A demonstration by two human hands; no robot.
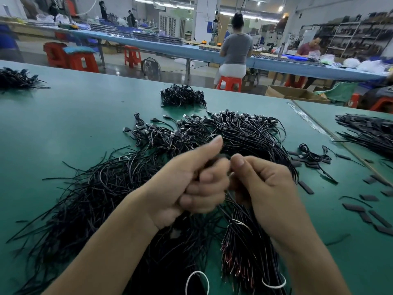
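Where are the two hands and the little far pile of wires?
left hand (187,179): head view, its middle.
right hand (265,184): head view, its middle.
far pile (182,96): head view, its middle.

This is a factory assembly hall. Black cables (244,133) lie heaped in bulk on a wide green desk (63,124) in the near part of the scene. Beyond it run long blue desks (191,51) loaded with trays (146,36), where workers (236,47) sit on red plastic stools (229,83). Metal shelves (350,37) of stock line the far right wall. Cardboard boxes (297,94) stand on the floor, and strip lights (248,16) hang overhead.
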